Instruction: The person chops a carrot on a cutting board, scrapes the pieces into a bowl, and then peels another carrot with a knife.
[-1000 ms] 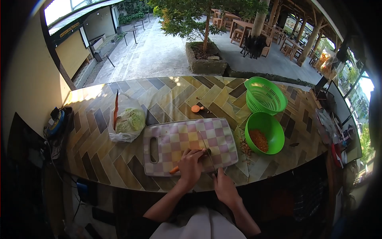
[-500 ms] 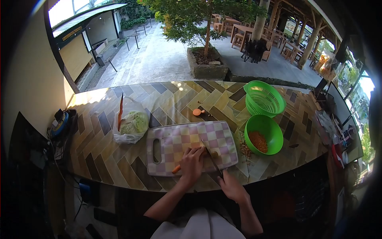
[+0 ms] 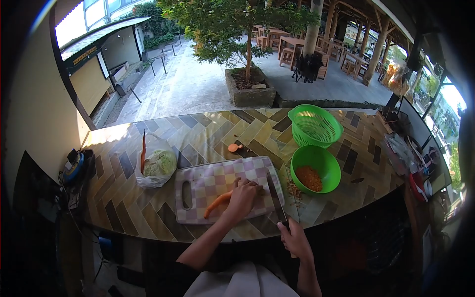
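Curving, slender and orange, the carrot (image 3: 216,202) is held by the left grip (image 3: 242,198); the right grip (image 3: 296,239) clasps a knife (image 3: 275,197).

I am noting daylight flooding courtyard (image 3: 183,89), sunlight glaring on far-left corner of my table (image 3: 326,210); space below lying dark, outer view bowing, corners blackening.

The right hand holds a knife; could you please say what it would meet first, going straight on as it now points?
The right hand would likely meet the cutting board first, near its right edge, though height is unclear and it might pass over.
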### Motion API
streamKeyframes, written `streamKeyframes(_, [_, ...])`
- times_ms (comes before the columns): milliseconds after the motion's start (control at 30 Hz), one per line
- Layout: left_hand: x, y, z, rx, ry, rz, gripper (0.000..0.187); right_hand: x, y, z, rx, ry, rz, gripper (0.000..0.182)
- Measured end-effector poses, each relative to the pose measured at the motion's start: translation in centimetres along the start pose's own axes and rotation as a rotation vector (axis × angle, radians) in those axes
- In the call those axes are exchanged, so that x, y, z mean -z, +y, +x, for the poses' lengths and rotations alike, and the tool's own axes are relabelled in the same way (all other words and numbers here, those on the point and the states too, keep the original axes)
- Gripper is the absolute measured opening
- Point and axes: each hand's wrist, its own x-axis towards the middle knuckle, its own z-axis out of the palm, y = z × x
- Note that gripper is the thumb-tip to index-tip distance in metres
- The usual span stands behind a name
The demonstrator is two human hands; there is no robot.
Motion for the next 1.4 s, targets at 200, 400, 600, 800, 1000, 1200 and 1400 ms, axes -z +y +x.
streamKeyframes(200, [-1.1, -1.6, 3.5, 0.118, 0.136, -0.039, 0.026, 0.9, 0.5, -0.1, -0.026, 0.031, 0.031, 0.027])
streamKeyframes(400, [-2.4, -6.7, 10.8, 0.396, 0.463, 0.127, 0.017, 0.3, 1.8, 0.9, -0.009, -0.017, -0.009, 0.031])
streamKeyframes(600, [-1.6, -7.9, 10.6, 0.463, 0.318, 0.121, 0.029, 0.4, 1.1, 1.1, -0.019, -0.074, -0.034, 0.034])
streamKeyframes(800, [5.8, -3.8, 4.9, 0.313, 0.04, -0.308, 0.041, 0.8, 1.0, 2.0, 0.017, -0.07, 0.024, 0.031])
streamKeyframes(1000, [4.3, -3.4, -2.8, 0.256, -0.006, -0.351, 0.038, -1.2, 1.8, 2.9, 0.048, -0.088, 0.136, 0.027])
streamKeyframes(1200, [4.1, -2.7, -3.6, 0.444, 0.506, -1.252, 0.039, -2.4, 0.4, 1.9, 0.077, -0.05, 0.328, 0.026])
streamKeyframes(1400, [2.8, -3.2, -5.3, 0.477, 0.672, -1.229, 0.041, -2.5, 0.6, 1.5, 0.149, -0.022, 0.263, 0.028])
